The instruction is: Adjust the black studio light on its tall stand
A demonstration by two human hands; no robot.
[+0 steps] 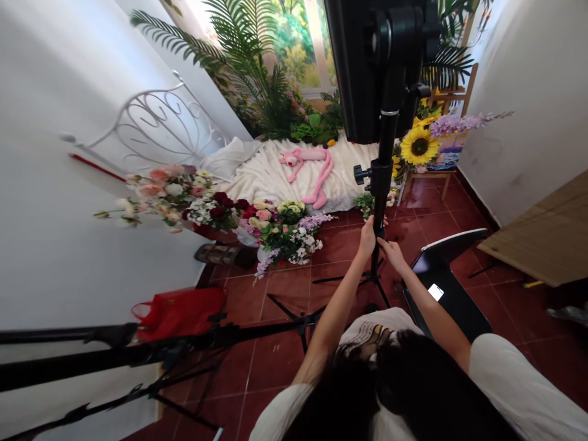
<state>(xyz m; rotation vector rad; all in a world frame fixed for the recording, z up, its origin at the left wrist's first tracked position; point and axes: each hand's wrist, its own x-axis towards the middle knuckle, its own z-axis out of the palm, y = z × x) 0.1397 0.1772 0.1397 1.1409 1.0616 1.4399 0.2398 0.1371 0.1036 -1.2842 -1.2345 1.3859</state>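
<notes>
A black light stand (379, 211) rises upright before me, its spread legs on the tiled floor and a large black lamp head (356, 73) at its top. My left hand (367, 237) is wrapped round the pole. Slightly lower, my right hand (390, 252) grips the stand near a collar, its fingers pressed together there. Above both hands, a clamp knob (362, 174) sticks out to the left of the pole. My palms and part of the fingers are hidden by the pole and the backs of my hands.
Behind the stand, a pink plush toy (305, 158) lies on a bed with a cream blanket (257, 165). Flowers (285, 229) stand in front. A black chair (452, 300) holds a phone (435, 292). More black stands (114, 358) and a red bag (181, 309) are at left.
</notes>
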